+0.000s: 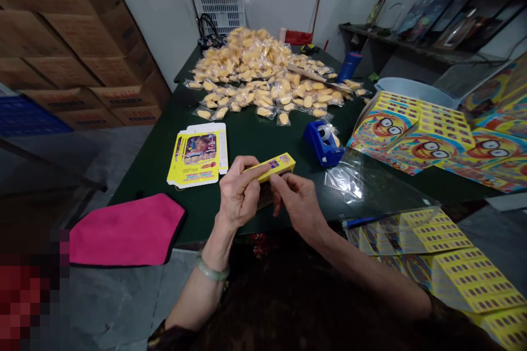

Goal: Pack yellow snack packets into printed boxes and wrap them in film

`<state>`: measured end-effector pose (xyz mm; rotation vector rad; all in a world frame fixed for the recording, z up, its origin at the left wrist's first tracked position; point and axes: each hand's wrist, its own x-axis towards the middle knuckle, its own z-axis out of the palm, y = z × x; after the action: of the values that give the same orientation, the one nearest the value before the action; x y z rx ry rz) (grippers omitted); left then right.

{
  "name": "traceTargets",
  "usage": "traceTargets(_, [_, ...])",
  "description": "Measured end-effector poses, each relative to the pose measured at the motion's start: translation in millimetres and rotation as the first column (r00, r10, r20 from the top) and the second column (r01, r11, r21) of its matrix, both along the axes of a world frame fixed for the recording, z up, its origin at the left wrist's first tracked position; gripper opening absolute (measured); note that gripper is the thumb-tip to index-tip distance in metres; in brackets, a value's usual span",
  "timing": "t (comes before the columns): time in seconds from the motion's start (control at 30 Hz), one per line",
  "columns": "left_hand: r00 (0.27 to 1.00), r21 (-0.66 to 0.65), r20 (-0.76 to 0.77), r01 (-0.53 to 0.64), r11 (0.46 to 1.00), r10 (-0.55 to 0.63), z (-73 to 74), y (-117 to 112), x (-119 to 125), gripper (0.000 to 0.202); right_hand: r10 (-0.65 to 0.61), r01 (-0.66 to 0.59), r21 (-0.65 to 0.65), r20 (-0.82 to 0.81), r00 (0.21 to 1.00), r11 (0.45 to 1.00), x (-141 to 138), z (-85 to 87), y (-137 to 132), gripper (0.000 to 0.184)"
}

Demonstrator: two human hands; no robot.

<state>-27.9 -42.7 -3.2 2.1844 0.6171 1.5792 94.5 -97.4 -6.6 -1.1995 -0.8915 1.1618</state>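
My left hand [237, 193] is closed around a small yellow printed carton [275, 165], held just above the near edge of the dark green table [255, 137]. My right hand [297, 197] pinches the carton's near end from the right with thumb and forefinger. A short stack of flat yellow cartons [198, 157] lies on the table to the left of my hands. A blue tape dispenser [323, 143] stands to the right, just beyond the carton.
A big heap of bagged yellow sweets [263, 71] fills the far half of the table. Clear plastic sleeves [349, 178] and stacks of yellow printed cards [420, 131] lie at the right. A pink cloth [125, 230] hangs at the near left corner. Cardboard boxes [69, 44] line the left wall.
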Motion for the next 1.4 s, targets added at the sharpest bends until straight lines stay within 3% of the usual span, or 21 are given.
traceTargets(0.13, [1.0, 0.001, 0.02, -0.023, 1.0, 0.023, -2.2, 3.2, 1.2, 0.03, 0.112, -0.15, -0.245, -0.161, 0.981, 0.958, 1.9, -30.7, -6.6, 0.044])
traceTargets(0.2, [1.0, 0.011, 0.028, 0.008, 1.0, -0.008, -2.3, 2.4, 1.0, 0.029, 0.087, -0.118, -0.264, -0.124, 0.988, 0.957, 10.2, -37.5, -9.1, 0.045])
traceTargets(0.3, [0.999, 0.008, 0.053, 0.003, 1.0, -0.003, -2.0, 0.1, 4.6, 0.027, -0.039, 0.048, -0.108, 0.085, 0.996, 0.993, 25.2, -30.5, -8.4, 0.039])
traceTargets(0.43, [0.976, 0.011, 0.084, -0.201, 0.979, 0.2, -2.7, 1.6, 15.4, 0.01, -0.282, 0.242, 0.168, 0.274, 0.92, 0.955, 35.6, -20.0, 2.9, 0.03])
traceTargets(0.5, [0.963, 0.002, 0.082, -0.26, 0.966, 0.258, -3.1, 5.3, 16.5, 0.009, -0.301, 0.235, 0.22, 0.347, 0.888, 0.947, 36.9, -27.9, 9.9, 0.029])
traceTargets(0.57, [0.97, -0.038, 0.045, -0.239, 0.97, 0.241, -3.4, 10.3, 11.4, 0.015, -0.266, 0.183, 0.216, 0.467, 0.843, 0.959, 38.5, -43.8, 13.8, 0.029])
traceTargets(0.67, [0.981, -0.232, 0.031, -0.178, 0.956, 0.191, -3.8, 18.8, -3.2, 0.025, -0.202, 0.035, 0.247, 0.696, 0.689, 0.968, 45.5, -68.1, 9.7, 0.041])
traceTargets(0.73, [0.957, -0.491, 0.151, -0.146, 0.859, 0.249, -4.7, 24.1, -11.1, 0.031, -0.209, -0.109, 0.3, 0.842, 0.497, 0.948, 52.9, -75.5, 2.4, 0.056])
traceTargets(0.83, [0.83, -0.812, 0.341, 0.024, 0.583, 0.441, -8.0, 30.3, -13.4, 0.04, -0.318, -0.289, 0.367, 0.926, 0.203, 0.884, 64.5, -68.4, -5.7, 0.063])
traceTargets(0.93, [0.781, -0.921, 0.336, 0.154, 0.358, 0.527, -13.3, 33.5, -8.3, 0.046, -0.484, -0.39, 0.489, 0.867, 0.118, 0.78, 72.4, -44.9, -3.9, 0.057])
traceTargets(0.97, [0.79, -0.936, 0.316, 0.168, 0.31, 0.526, -15.2, 34.1, -6.6, 0.047, -0.519, -0.446, 0.512, 0.847, 0.119, 0.734, 73.8, -35.7, -1.3, 0.052])
traceTargets(1.03, [0.815, -0.948, 0.288, 0.17, 0.268, 0.502, -18.2, 35.3, -4.6, 0.046, -0.508, -0.627, 0.474, 0.85, 0.142, 0.618, 74.5, -17.6, 5.9, 0.041])
traceTargets(1.1, [0.828, -0.951, 0.273, 0.157, 0.265, 0.49, -18.3, 35.7, -5.0, 0.042, -0.416, -0.772, 0.387, 0.892, 0.176, 0.503, 72.4, -1.5, 14.8, 0.033])
traceTargets(1.13, [0.824, -0.948, 0.265, 0.129, 0.29, 0.501, -16.9, 35.3, -6.1, 0.04, -0.351, -0.795, 0.369, 0.912, 0.212, 0.481, 70.6, 6.1, 19.6, 0.03])
traceTargets(1.17, [0.815, -0.932, 0.257, 0.068, 0.355, 0.519, -14.5, 34.4, -7.9, 0.039, -0.273, -0.776, 0.377, 0.923, 0.271, 0.505, 68.5, 13.8, 24.9, 0.027])
traceTargets(1.27, [0.829, -0.721, 0.21, -0.227, 0.655, 0.518, -5.0, 29.9, -15.1, 0.043, 0.015, -0.547, 0.366, 0.822, 0.57, 0.753, 64.0, 40.2, 45.3, 0.035])
traceTargets(1.3, [0.855, -0.647, 0.16, -0.287, 0.706, 0.494, -2.7, 28.2, -17.4, 0.047, 0.126, -0.493, 0.302, 0.739, 0.662, 0.816, 64.4, 49.6, 55.4, 0.041])
traceTargets(1.33, [0.88, -0.621, 0.107, -0.304, 0.722, 0.463, -1.4, 26.5, -19.2, 0.051, 0.247, -0.493, 0.22, 0.654, 0.715, 0.842, 66.4, 58.7, 68.1, 0.044])
traceTargets(1.37, [0.904, -0.664, 0.065, -0.277, 0.695, 0.423, -1.4, 24.7, -20.3, 0.054, 0.371, -0.538, 0.146, 0.576, 0.729, 0.83, 70.2, 66.6, 84.3, 0.046])
traceTargets(1.4, [0.921, -0.74, 0.047, -0.228, 0.633, 0.387, -2.6, 22.4, -20.8, 0.055, 0.486, -0.609, 0.099, 0.509, 0.71, 0.787, 75.9, 72.9, 104.3, 0.049])
